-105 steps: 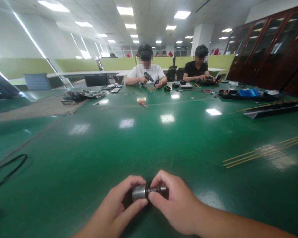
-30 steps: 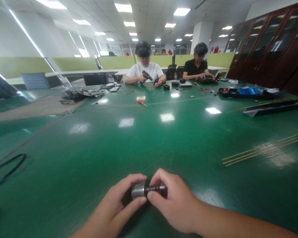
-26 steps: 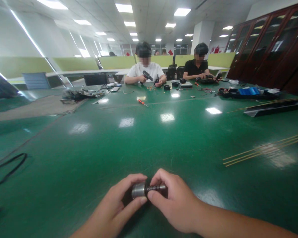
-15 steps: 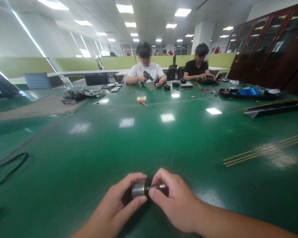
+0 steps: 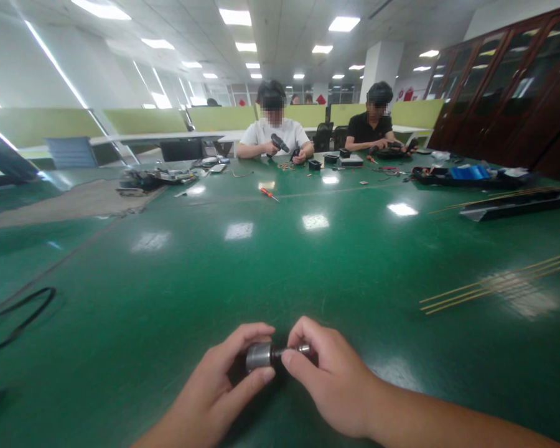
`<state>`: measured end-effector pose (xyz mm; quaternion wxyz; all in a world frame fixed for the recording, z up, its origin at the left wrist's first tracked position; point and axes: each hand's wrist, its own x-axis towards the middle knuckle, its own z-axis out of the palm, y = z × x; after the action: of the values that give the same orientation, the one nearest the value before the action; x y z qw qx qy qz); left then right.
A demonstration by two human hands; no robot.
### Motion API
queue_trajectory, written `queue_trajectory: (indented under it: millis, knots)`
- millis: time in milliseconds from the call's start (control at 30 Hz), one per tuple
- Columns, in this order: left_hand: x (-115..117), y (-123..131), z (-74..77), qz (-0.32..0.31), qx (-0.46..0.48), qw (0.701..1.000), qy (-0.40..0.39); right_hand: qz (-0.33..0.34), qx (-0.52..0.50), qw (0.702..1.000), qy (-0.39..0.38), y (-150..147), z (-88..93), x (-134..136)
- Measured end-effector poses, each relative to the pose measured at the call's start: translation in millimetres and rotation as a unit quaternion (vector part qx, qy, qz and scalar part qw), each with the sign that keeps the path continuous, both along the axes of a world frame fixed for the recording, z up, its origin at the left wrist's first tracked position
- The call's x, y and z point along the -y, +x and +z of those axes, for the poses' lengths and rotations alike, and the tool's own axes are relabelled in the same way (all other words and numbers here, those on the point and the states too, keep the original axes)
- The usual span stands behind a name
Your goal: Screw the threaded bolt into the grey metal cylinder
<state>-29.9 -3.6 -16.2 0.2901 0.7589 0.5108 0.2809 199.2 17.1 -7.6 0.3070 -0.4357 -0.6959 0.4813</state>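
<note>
1. Left hand (image 5: 219, 376): the grip encloses the metal cylinder (image 5: 259, 356), with the thumb along its near side and the forefinger arched over the far side.
2. Right hand (image 5: 338, 376): the grip is narrow, thumb and forefinger pinching the slim shaft (image 5: 303, 350) that projects from the metal cylinder; the bright end of the shaft shows past the thumb.
3. Metal cylinder and shaft: in line, roughly level, toward the near edge of the green surface (image 5: 242, 274); whether they touch it cannot be told.
4. Yellowish rods (image 5: 494, 288): toward the right edge, side by side. Black cable (image 5: 25, 317): looped, toward the left edge.
5. Orange screwdriver (image 5: 267, 193): nearer the far edge.
6. Person in a white top (image 5: 289, 132): at the far edge, holding a power drill (image 5: 280, 142).
</note>
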Motion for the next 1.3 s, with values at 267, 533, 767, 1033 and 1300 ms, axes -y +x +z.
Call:
queue_trajectory:
  millis: [267, 533, 767, 1033, 1300]
  knots:
    - [1.3, 2.0, 2.9, 0.014, 0.004, 1.0, -0.002, 0.002, 0.001, 1.0, 0.004, -0.7, 0.4, -0.1]
    - [-0.4, 2.7, 3.3, 0.007, 0.013, 1.0, 0.016, 0.005, 0.001, 1.0, 0.01, 0.0, -0.5, 1.1]
    - [-1.1, 2.7, 2.8, -0.005, 0.024, 1.0, 0.009, 0.006, 0.004, 1.0, 0.011, -0.3, 0.3, 0.4]
    - [0.0, 0.7, 3.2, -0.011, 0.022, 1.0, 0.004, 0.004, 0.014, 1.0, 0.012, -0.3, 1.0, 2.1]
    - [-2.8, 1.6, 4.8, -0.015, 0.016, 1.0, -0.004, 0.002, 0.023, 1.0, 0.021, -0.4, -0.8, 1.7]
